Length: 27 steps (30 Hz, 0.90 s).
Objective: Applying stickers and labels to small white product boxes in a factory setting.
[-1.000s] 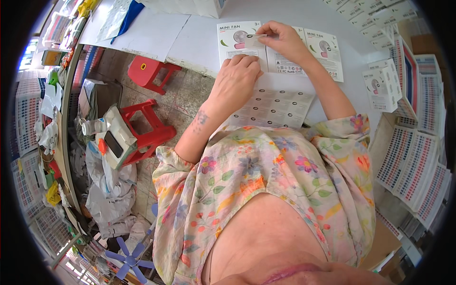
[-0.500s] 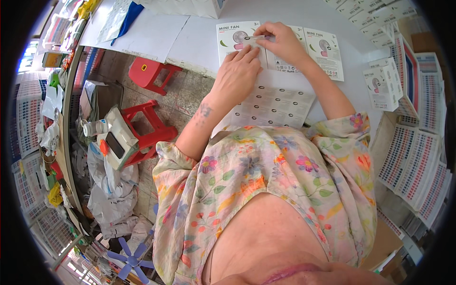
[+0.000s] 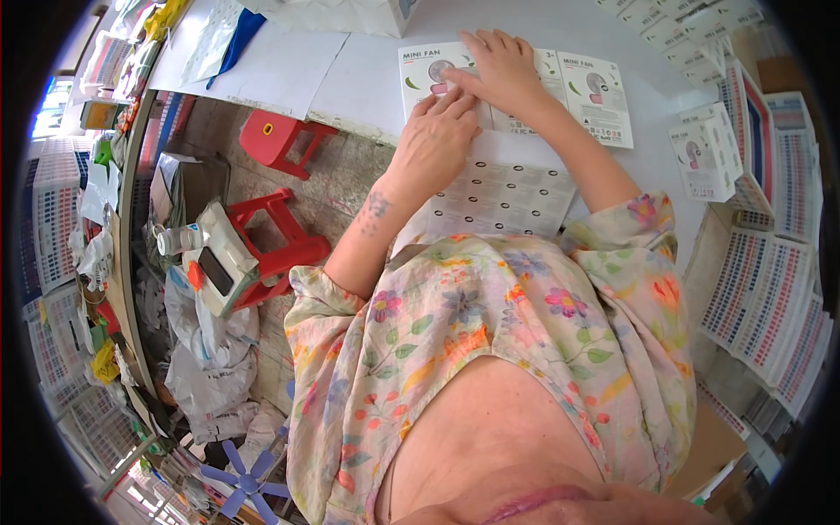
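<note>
Below the head camera, the leftmost carton [image 3: 424, 72] lies on the white table [image 3: 337, 80] under your flat left hand [image 3: 437, 140] and your right hand [image 3: 503, 74], thumb and fingers apart, near a printed sheet [image 3: 503, 197], red stools [image 3: 269, 140] leftward.

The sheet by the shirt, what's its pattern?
The sheet has rows of dark ovals, best in head view.

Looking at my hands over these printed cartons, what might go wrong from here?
With the left hand and right hand meeting over the leftmost carton, an uneven push could nudge it out of line with its neighbours. The label sheet runs down behind the floral shirt, so leaning forward might crease it.
</note>
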Tool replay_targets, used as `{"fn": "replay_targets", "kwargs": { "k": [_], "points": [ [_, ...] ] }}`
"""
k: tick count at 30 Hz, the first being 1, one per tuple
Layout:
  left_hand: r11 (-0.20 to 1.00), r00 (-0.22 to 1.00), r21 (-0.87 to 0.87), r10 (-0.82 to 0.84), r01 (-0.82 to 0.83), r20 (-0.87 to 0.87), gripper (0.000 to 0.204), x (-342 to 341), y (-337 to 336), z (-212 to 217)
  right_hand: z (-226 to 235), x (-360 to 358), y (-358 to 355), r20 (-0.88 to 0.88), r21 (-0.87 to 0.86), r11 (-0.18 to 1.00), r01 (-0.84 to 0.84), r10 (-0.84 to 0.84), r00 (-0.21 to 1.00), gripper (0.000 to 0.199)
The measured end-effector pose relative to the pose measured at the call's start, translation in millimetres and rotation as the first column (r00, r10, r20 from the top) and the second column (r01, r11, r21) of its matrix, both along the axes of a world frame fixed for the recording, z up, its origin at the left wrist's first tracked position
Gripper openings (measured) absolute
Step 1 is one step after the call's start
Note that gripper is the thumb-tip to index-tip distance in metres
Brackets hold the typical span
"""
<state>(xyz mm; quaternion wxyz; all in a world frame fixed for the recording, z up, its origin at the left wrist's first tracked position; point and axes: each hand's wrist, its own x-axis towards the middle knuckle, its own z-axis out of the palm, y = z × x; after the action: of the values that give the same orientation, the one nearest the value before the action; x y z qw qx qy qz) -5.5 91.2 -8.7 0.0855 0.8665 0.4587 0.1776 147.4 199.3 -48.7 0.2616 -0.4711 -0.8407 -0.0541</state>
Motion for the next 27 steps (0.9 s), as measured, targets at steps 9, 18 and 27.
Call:
{"fn": "replay_targets", "kwargs": {
  "k": [9,18,27],
  "points": [
    [0.993,0.997,-0.096,0.070,-0.065,0.043,0.013,-14.3,-19.2,1.1,20.7,66.2,11.2,-0.169,-0.075,0.997,0.022,-0.035,0.985,0.059],
    [0.988,0.940,-0.152,0.087,-0.038,0.331,0.013,-26.9,-19.4,-21.0,8.6,192.8,-69.2,-0.462,-0.813,0.582,-0.004,-0.642,0.611,0.061],
    [0.976,0.943,-0.218,0.068,0.005,0.326,0.010,-22.4,-20.9,-23.9,21.2,197.1,-86.2,-0.820,-0.568,0.794,-0.215,-0.568,0.070,0.052]
  ]
}}
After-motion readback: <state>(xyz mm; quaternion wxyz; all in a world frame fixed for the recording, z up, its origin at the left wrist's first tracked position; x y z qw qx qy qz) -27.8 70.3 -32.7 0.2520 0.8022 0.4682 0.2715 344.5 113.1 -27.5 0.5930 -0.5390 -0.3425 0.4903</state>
